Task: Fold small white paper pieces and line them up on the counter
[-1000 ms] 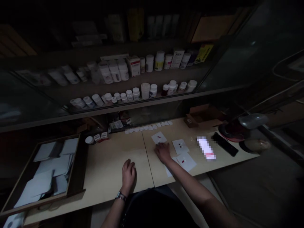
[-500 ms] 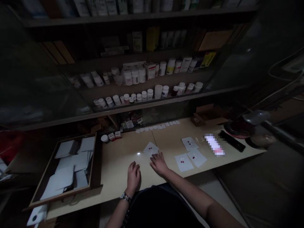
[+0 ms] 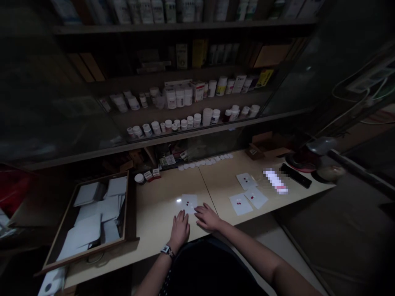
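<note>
- Paper square [image 3: 189, 203], white with two red dots, lies flat on the pale wooden counter [image 3: 157, 218] between the person's hands, apparently placed there so both can reach it at once.
- Left hand [image 3: 180, 230]: palm down, fingers slightly apart, holding nothing, with the fingertips at the square's near edge. A wristwatch [image 3: 166, 249] sits on that wrist.
- Right hand [image 3: 207, 217]: also palm down and empty, fingers spread wider, with the tips at the square's right edge. From here I can't tell whether they press on the paper.
- Right of the square, three dotted paper sheets [image 3: 246, 181] lie well apart, probably spaced so each stays separate and easy to see.
- Behind the square, small paper slips [image 3: 203, 161] form a neat row along the counter's back edge, which looks like a way of keeping them sorted and within reach.
- Left of the square, an open drawer [image 3: 131, 209] holds loose white paper sheets [image 3: 98, 218], its position putting them close to the left hand.
- Beyond the square, white pill bottles [image 3: 207, 116] stand in rows behind glass, most with labels facing outward, likely for quick reading.
</note>
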### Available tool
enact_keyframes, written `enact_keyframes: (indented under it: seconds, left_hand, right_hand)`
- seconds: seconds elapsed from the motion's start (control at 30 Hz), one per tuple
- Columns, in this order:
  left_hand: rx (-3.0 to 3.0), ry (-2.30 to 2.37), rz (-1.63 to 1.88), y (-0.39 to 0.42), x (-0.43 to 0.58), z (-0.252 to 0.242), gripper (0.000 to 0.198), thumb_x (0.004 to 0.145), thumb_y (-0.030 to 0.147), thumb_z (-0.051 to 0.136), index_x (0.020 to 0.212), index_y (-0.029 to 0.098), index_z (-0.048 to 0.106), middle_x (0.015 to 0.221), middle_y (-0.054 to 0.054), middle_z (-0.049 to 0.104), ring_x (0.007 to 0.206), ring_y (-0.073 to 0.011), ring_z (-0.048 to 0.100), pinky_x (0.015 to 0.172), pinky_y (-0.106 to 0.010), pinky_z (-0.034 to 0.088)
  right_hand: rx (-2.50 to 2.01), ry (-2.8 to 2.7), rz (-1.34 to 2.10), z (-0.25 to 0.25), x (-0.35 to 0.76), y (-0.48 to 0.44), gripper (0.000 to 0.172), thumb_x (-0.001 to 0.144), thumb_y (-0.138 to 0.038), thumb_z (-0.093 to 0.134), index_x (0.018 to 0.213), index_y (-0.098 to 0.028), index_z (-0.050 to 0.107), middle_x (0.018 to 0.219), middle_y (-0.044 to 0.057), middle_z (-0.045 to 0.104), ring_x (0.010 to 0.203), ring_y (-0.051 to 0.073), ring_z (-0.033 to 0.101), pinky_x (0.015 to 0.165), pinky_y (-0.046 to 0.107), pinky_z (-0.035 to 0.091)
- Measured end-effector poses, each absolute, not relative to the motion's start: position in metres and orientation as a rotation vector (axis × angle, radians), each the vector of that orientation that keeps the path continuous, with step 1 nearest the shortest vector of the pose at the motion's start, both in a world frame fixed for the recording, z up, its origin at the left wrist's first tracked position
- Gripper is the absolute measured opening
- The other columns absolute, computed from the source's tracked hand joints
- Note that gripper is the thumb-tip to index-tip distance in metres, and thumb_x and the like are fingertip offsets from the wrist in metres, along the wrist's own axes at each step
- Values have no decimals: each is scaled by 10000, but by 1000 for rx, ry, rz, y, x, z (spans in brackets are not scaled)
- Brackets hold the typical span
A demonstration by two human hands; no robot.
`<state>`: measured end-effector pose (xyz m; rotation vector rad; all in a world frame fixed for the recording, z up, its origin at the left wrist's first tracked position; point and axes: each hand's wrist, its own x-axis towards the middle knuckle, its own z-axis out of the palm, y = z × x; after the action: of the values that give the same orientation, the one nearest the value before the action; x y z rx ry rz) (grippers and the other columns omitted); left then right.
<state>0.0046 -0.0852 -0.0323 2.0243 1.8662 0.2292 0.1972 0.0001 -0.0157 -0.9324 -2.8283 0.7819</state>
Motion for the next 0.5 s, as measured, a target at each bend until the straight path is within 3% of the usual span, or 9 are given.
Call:
enact_keyframes:
  seconds: [0.33, 0.5]
  left_hand:
    - [1988, 1897, 137, -83, 17, -22, 452, 834, 146, 407, 1280, 137, 480, 1347, -174, 458, 1271, -301, 377, 1046, -538, 263]
    - [1984, 1931, 131, -78, 20, -16, 420, 847, 138, 401, 1254, 149, 506, 1276, -162, 497, 1210, -287, 420, 1031, -511, 279]
  right_hand:
    - [-839, -2862, 757, -18, 196, 11, 266, 854, -310, 479, 1012, -195, 660, 1169, 107, 609, 1116, 239, 501, 1049, 473, 219]
    - [-958, -2815, 680, -22, 190, 14, 264, 871, -221, 442, 1037, -193, 646, 1119, 94, 623, 1073, 224, 512, 1054, 445, 218]
